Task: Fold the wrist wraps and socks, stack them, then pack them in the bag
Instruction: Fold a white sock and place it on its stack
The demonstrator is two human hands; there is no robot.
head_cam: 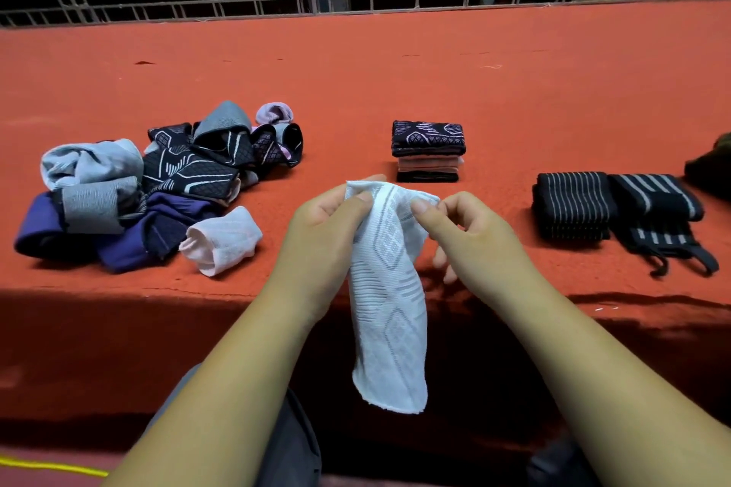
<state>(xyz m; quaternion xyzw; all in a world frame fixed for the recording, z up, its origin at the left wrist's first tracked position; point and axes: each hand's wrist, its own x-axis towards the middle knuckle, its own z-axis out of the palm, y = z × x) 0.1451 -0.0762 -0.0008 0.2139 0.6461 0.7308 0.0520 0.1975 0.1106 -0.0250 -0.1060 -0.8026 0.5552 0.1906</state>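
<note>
White knit sock with a grey diamond pattern [389, 289]: in the head view, you are holding it by its upper edge, over the near edge of the red cloth-covered table [395, 63]. Your left hand [320, 225] is pinching the left corner of that edge between thumb and curled fingers. Your right hand [470, 233] is pinching the right corner the same way. The rest of the sock is hanging free in front of the table.

A small stack of folded socks [427, 152] is lying just beyond your hands. A loose pile of dark, grey and purple unfolded socks [158, 186] is lying well to the left. Two black wrist wraps with grey stripes [573, 206] are lying to the right. A dark object [712, 166] is showing at the right border; whether it is the bag cannot be told.

Likely faults from here:
- If either pinch is slackening, the sock is likely to twist or drop off the table.
- If you are folding in mid-air, the halves may misalign.
- If you are setting the sock off-centre, the narrow stack may topple.
</note>
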